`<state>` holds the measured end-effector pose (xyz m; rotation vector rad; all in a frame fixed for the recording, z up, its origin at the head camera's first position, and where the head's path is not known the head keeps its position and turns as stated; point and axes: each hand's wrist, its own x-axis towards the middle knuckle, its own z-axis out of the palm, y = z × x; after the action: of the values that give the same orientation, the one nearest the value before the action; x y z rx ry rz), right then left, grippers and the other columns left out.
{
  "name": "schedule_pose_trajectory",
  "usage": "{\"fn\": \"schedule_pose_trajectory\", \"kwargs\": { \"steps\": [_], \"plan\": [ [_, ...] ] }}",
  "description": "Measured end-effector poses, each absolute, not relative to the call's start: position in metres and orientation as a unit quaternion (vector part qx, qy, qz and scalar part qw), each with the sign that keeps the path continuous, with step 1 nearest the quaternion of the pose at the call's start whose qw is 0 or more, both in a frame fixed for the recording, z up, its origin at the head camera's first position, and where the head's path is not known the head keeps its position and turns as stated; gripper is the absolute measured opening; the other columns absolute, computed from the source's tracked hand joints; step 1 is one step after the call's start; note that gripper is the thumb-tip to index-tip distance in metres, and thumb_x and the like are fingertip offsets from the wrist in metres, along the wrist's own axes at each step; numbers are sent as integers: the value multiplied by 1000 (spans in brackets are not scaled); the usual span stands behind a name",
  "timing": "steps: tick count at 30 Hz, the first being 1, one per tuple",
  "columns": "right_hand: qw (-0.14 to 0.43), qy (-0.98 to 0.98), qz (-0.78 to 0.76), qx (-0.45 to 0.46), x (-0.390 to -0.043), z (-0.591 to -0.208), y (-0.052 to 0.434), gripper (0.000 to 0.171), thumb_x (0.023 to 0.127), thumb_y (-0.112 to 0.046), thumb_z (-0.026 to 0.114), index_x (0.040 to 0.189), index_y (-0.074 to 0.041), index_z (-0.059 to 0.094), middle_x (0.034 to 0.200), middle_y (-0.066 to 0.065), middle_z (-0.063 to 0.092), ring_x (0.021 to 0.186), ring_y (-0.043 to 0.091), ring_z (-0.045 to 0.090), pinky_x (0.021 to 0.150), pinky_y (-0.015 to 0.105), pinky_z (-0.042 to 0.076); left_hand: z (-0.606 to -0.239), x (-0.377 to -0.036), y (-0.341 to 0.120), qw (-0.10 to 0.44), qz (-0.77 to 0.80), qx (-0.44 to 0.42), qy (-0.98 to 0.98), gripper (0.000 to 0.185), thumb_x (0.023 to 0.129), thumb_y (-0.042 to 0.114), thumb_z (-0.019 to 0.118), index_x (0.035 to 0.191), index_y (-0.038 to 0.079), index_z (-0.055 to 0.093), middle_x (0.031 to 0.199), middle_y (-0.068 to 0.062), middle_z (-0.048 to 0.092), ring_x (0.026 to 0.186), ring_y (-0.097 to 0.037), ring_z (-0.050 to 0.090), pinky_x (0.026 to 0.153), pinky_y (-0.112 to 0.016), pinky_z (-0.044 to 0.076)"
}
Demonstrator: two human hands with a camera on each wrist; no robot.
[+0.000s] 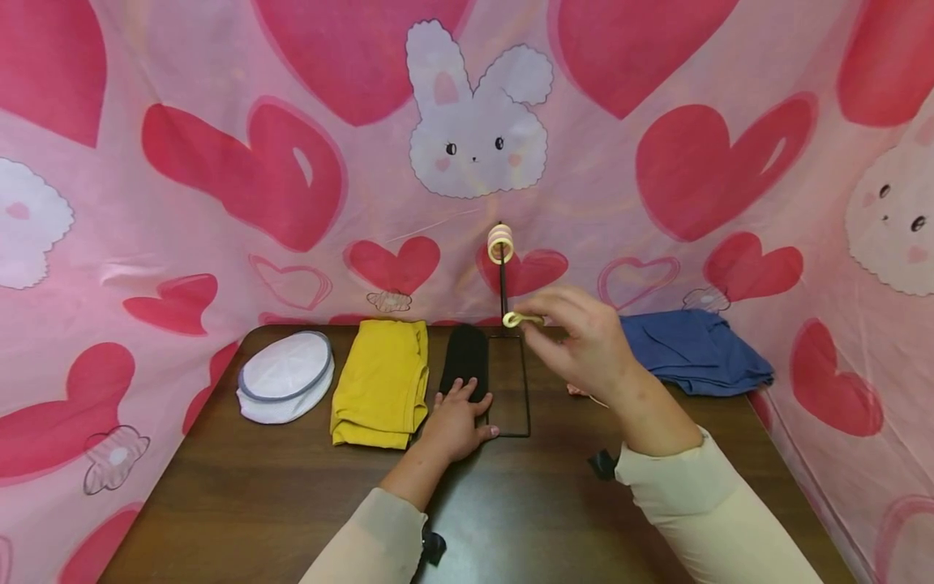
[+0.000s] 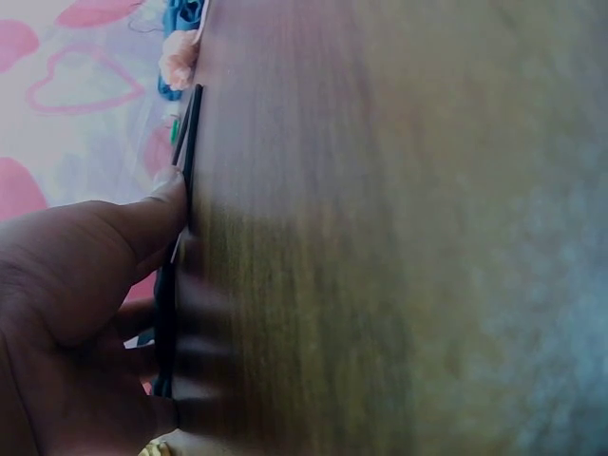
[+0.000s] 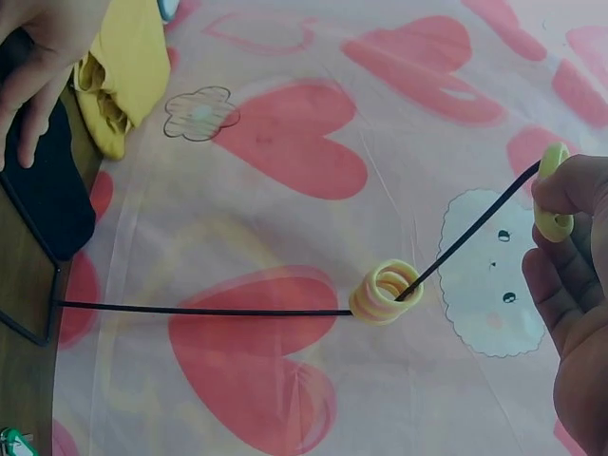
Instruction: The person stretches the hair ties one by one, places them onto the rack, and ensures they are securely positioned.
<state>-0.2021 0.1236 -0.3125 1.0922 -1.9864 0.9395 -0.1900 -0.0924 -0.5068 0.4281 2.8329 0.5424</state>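
Note:
My right hand (image 1: 587,345) pinches a yellow ring (image 1: 513,319) between thumb and fingers. In the right wrist view, that ring (image 3: 554,226) is right at the free end of the black wire stand's arm (image 3: 480,228). Several yellow and pinkish rings (image 1: 500,243) hang together on the arm by the bend, above the upright. My left hand (image 1: 458,422) rests with spread fingers on a flat, long black thing (image 1: 467,353), its thumb at the stand's rectangular wire base (image 1: 529,397). In the left wrist view the thumb (image 2: 169,195) lies over the wire.
On the brown table (image 1: 241,495), left of the stand, lie a folded yellow cloth (image 1: 381,381) and a white round fabric piece with grey-blue trim (image 1: 284,369). A blue cloth (image 1: 693,353) lies at right. Something pink (image 2: 179,59) lies before it. A pink patterned curtain (image 1: 467,219) encloses the table.

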Motion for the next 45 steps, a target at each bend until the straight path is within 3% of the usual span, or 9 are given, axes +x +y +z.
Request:
{"fn": "schedule_pose_trajectory", "kwargs": {
  "steps": [7, 20, 30, 45],
  "plan": [
    [353, -744, 360, 438, -206, -315, 121, 30, 80, 4, 82, 107, -8, 79, 103, 3, 76, 92, 18, 69, 83, 19, 56, -506, -190, -93, 118, 186, 144, 965, 66, 96, 53, 69, 154, 26, 53, 168, -10, 31, 158, -34, 18, 122, -63, 18],
    [344, -764, 392, 379, -235, -327, 119, 17, 84, -1, 81, 98, -10, 82, 97, 2, 74, 86, 16, 69, 81, 19, 52, -505, -187, -92, 117, 189, 145, 964, 66, 96, 53, 69, 154, 26, 53, 168, -9, 31, 158, -33, 18, 123, -63, 17],
    [363, -764, 417, 333, -262, -335, 105, 14, 86, -1, 79, 100, -3, 80, 99, 10, 74, 82, 21, 70, 75, 36, 60, -505, -186, -92, 110, 191, 151, 964, 65, 95, 52, 70, 153, 25, 55, 167, -11, 33, 157, -35, 20, 122, -64, 19],
    [380, -781, 438, 232, -294, -337, 96, 16, 89, -4, 78, 104, 1, 80, 99, 16, 71, 82, 28, 71, 76, 44, 61, -506, -187, -90, 112, 194, 159, 962, 66, 96, 53, 69, 154, 25, 53, 168, -10, 31, 158, -34, 19, 122, -64, 18]
  ]
}}
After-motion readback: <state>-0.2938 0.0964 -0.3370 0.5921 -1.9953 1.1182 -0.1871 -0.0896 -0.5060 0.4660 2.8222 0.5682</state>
